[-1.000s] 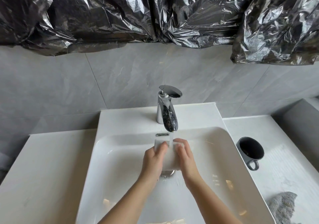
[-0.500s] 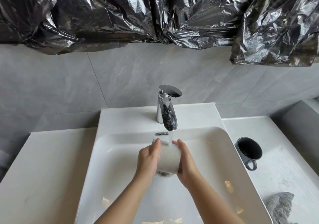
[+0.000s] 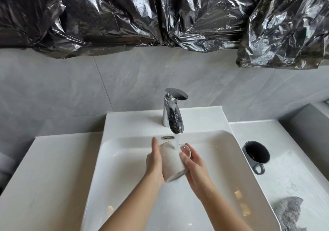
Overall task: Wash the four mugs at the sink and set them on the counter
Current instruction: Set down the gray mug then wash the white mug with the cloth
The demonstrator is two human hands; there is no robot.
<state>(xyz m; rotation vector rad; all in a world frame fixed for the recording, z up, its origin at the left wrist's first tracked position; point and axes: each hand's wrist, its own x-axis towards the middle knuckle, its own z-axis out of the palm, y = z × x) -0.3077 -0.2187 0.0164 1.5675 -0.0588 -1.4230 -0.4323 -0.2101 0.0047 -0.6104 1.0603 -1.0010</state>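
A white mug (image 3: 171,161) is tilted in the stream of water from the chrome faucet (image 3: 173,113), over the white sink (image 3: 124,141). Its mouth points down towards me and its handle is at the upper right. My left hand (image 3: 154,161) holds the mug's left side. On the right, my right hand (image 3: 195,166) holds it just below the handle. A dark grey mug (image 3: 256,155) stands upright on the right counter (image 3: 293,177), handle towards me. No other mugs are in view.
A grey cloth (image 3: 288,211) lies on the right counter near the front edge. The left counter (image 3: 44,177) is a flat white surface. Small yellowish bits (image 3: 238,194) lie in the basin. Crumpled black plastic sheeting (image 3: 160,13) hangs above the grey tiled wall.
Between my hands the white mug has turned and tipped, so its handle now shows at the upper right. Both hands slid down along its sides. The water keeps running.
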